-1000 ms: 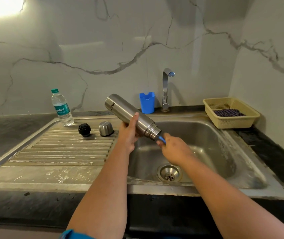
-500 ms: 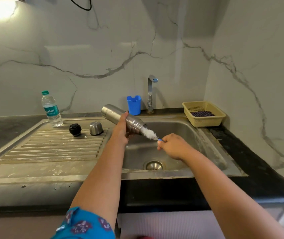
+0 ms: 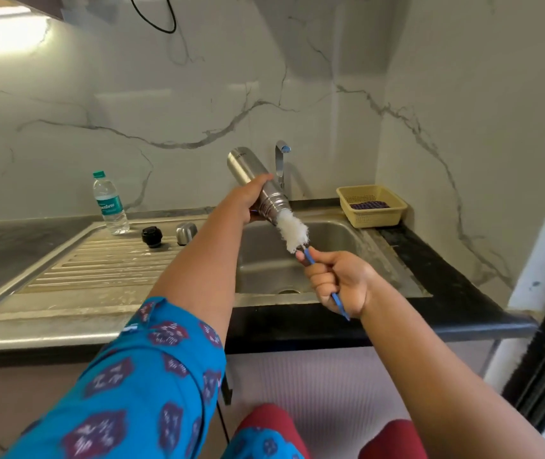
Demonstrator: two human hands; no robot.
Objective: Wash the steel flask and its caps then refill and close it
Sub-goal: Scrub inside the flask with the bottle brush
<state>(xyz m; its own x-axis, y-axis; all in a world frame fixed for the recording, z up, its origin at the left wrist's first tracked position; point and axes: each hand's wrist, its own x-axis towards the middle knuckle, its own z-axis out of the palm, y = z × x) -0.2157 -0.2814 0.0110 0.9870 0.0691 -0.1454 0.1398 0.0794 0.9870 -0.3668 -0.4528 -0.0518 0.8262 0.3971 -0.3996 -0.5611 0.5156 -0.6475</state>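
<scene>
- The left hand (image 3: pixel 250 198) has its grip wrapped round the steel flask (image 3: pixel 257 187) at centre frame, above the sink (image 3: pixel 340 236); the flask tilts, mouth toward lower right, base toward upper left.
- The right hand (image 3: pixel 337 283) grasps the blue handle of a bottle brush (image 3: pixel 294 233); its white bristles sit at the flask's mouth.
- A black cap (image 3: pixel 152 236) and steel cap (image 3: pixel 186 232) stand on the drainboard (image 3: pixel 82 270), left of the flask.

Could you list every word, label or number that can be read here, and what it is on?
Water bottle: teal label with white script, too blurred to read for sure.
Flask, held by the left hand: small dark mark near its base, too small to read.
No other text shows.
</scene>
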